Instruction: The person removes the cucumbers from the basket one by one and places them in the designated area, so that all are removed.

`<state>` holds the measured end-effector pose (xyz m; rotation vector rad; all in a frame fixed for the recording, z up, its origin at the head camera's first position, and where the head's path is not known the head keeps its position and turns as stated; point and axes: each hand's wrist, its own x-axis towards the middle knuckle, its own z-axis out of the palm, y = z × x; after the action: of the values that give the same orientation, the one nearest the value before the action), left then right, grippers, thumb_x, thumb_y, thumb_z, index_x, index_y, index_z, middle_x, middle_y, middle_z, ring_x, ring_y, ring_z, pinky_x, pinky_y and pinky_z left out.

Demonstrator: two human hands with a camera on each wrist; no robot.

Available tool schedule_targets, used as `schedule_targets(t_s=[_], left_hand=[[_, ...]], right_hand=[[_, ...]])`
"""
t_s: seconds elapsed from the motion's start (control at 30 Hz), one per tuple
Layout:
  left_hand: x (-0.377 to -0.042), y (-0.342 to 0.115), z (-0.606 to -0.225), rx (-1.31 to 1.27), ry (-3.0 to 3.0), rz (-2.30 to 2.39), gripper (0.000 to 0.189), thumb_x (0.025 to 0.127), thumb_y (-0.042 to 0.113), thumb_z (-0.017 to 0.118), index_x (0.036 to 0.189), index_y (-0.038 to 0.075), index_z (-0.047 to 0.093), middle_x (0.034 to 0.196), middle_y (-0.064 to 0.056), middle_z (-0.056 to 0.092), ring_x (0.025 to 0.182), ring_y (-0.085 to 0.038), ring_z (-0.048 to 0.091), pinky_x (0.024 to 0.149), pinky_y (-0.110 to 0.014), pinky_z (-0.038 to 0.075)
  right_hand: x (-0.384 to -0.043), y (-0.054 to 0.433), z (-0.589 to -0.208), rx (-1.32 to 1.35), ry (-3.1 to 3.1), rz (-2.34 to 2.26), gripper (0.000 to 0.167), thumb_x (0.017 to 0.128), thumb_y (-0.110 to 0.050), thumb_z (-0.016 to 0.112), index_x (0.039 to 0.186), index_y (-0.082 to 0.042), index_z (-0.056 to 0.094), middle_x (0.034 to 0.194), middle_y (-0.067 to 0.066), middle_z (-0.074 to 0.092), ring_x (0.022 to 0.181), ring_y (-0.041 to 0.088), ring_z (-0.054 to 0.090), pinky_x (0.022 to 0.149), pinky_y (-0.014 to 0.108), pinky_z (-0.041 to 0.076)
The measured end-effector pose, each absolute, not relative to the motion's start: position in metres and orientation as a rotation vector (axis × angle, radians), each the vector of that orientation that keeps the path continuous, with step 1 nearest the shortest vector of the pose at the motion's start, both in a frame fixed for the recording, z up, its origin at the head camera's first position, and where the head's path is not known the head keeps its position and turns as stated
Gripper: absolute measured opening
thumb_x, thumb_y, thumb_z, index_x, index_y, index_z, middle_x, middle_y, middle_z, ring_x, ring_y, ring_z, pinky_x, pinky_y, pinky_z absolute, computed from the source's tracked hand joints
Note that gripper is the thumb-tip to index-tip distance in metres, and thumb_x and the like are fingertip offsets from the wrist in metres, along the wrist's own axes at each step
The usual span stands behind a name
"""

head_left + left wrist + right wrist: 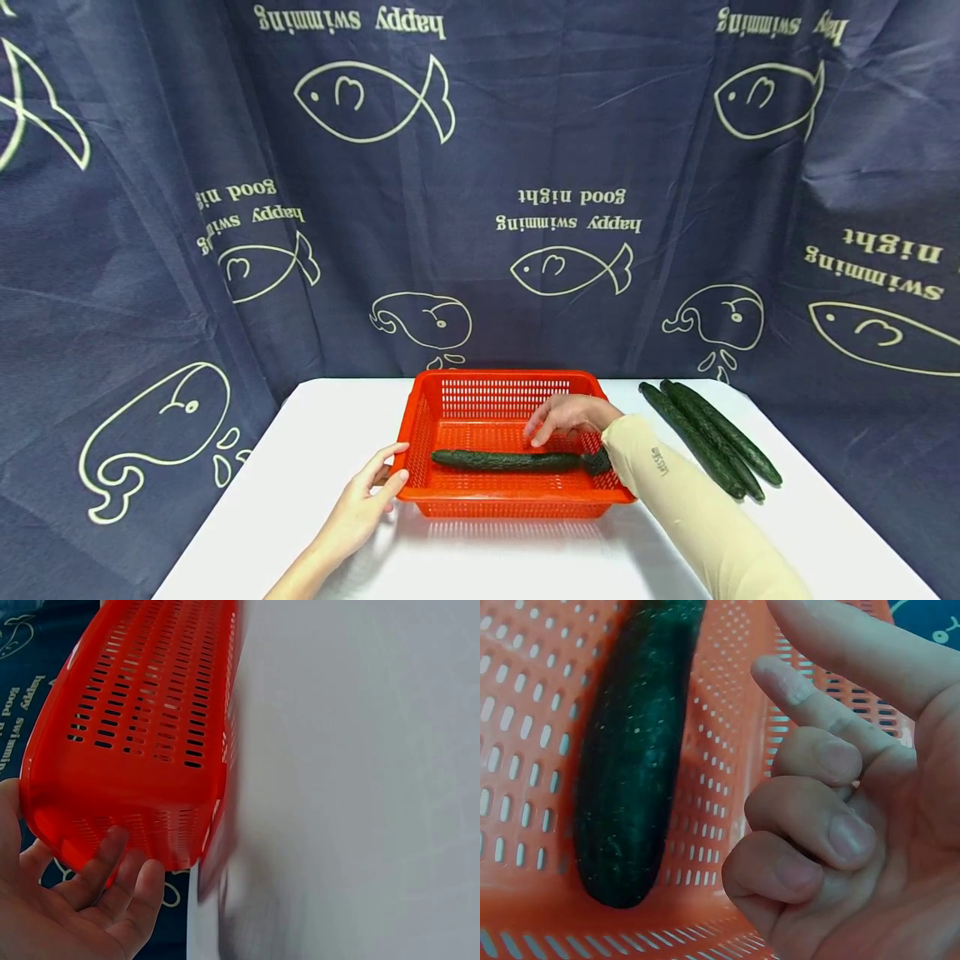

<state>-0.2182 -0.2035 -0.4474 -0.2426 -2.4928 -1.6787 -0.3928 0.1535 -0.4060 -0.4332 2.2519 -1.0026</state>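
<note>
A dark green cucumber [502, 461] lies crosswise on the floor of a red plastic basket [517, 495] with slotted walls. My left hand [367, 502] grips the basket's left rim; the left wrist view shows fingers beneath the rim at a corner and the thumb partly cut off. Over the basket's right side hovers my right hand [566, 417], holding nothing. In the right wrist view, the cucumber [630, 757] lies beside that hand, apart from the fingers [810, 817]. Several fingers bend toward the palm, while the thumb and index finger reach out more.
Three cucumbers [708, 437] lie side by side on the white table [337, 417], right of the basket. Behind the table hangs a dark blue curtain [480, 167] with fish and whale drawings. A dark wrist device [597, 461] sits below the right wrist.
</note>
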Motion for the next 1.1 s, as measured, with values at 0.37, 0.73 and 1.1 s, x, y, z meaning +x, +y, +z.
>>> schedule_targets(t_s=[0.37,0.73,1.1], left_hand=[[-0.220,-0.203,-0.451,-0.211,-2.506,-1.647,0.043,0.101,0.028,0.063,0.142,0.026,0.055,0.104,-0.011,0.071,0.095,-0.018,0.061,0.068,-0.028,0.051],[-0.219,-0.205,-0.452,-0.199,-2.507,-1.653,0.042,0.100,0.033,0.064,0.141,0.029,0.056,0.101,-0.007,0.071,0.095,-0.017,0.061,0.068,-0.028,0.051],[-0.219,-0.204,-0.452,-0.216,-2.489,-1.659,0.042,0.100,0.029,0.064,0.141,0.026,0.056,0.109,-0.011,0.072,0.100,-0.019,0.062,0.069,-0.030,0.054]], right_hand=[[-0.391,0.150,-0.417,-0.463,2.205,-0.924,0.035,0.079,-0.006,0.081,0.113,-0.002,0.075,0.062,-0.010,0.058,0.051,0.007,0.028,0.049,0.021,0.027],[-0.387,0.144,-0.420,-0.503,2.300,-0.698,0.018,0.076,-0.005,0.084,0.082,-0.011,0.067,0.063,-0.008,0.048,0.053,0.008,0.033,0.048,0.021,0.027],[-0.389,0.139,-0.419,-0.688,2.308,-0.663,0.037,0.081,-0.003,0.079,0.066,-0.012,0.047,0.062,-0.006,0.034,0.055,0.010,0.027,0.056,0.026,0.025]])
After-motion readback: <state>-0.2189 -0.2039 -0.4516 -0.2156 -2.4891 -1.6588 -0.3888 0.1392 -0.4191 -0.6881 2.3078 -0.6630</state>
